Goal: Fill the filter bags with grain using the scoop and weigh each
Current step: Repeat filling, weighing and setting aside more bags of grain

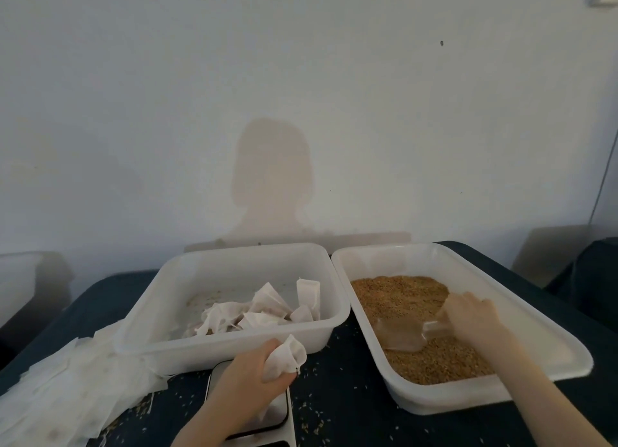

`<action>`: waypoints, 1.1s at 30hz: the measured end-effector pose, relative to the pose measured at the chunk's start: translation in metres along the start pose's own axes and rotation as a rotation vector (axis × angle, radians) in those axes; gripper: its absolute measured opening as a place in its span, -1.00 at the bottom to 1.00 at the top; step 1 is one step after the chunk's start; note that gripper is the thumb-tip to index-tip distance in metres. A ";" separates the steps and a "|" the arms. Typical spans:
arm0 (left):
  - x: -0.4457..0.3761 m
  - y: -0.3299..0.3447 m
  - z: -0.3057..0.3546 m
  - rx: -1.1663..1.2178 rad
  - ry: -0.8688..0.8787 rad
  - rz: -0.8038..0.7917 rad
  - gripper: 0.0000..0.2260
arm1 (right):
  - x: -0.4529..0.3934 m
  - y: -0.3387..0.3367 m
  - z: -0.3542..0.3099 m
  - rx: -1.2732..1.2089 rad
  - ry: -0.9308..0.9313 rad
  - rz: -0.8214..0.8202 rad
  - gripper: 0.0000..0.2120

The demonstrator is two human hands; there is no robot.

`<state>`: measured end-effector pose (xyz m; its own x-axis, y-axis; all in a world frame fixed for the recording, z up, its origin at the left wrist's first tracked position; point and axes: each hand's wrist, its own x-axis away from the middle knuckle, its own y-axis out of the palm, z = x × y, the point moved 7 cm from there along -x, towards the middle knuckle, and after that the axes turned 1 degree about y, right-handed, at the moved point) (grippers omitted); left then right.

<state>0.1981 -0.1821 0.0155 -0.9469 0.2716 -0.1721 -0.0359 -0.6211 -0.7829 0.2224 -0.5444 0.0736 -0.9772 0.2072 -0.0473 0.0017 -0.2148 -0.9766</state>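
Grain (401,296) fills the tub (551,343) at three o'clock, where the right hand (475,316) grips the scoop (404,334). Left hand (254,373) pinches a bag (284,358) above the scale (277,413) at six o'clock.

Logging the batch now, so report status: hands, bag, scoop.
Left hand grips an empty filter bag above the scale. Right hand holds the clear scoop in the grain. Nothing blocking.

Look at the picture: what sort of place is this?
Probably a small packing bench against a bare wall. A tub of grain, a tub of filled bags, a scale and a stack of empty bags show it.
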 end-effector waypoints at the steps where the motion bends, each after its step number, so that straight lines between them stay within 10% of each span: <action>1: 0.000 0.000 0.003 0.014 0.019 0.006 -0.69 | -0.001 0.006 0.005 -0.082 -0.015 -0.061 -0.81; 7: 0.002 0.001 0.016 0.049 0.043 0.014 -0.79 | 0.007 0.038 0.006 -0.341 -0.165 -0.321 -0.75; 13: 0.004 0.003 0.021 0.079 0.036 -0.013 -0.76 | -0.003 0.034 0.008 -0.488 -0.018 -0.274 -0.59; 25: 0.008 0.005 0.028 0.009 0.048 -0.028 -0.82 | -0.025 0.006 -0.023 0.072 0.109 -0.024 -0.69; 33: 0.004 0.009 0.023 -0.111 -0.005 -0.072 -0.76 | -0.029 0.026 -0.038 -0.272 0.060 -0.106 -0.69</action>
<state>0.1867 -0.2039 0.0214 -0.9448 0.3086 -0.1099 -0.0688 -0.5150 -0.8544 0.2584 -0.5200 0.0417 -0.9607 0.2722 0.0538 -0.0351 0.0730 -0.9967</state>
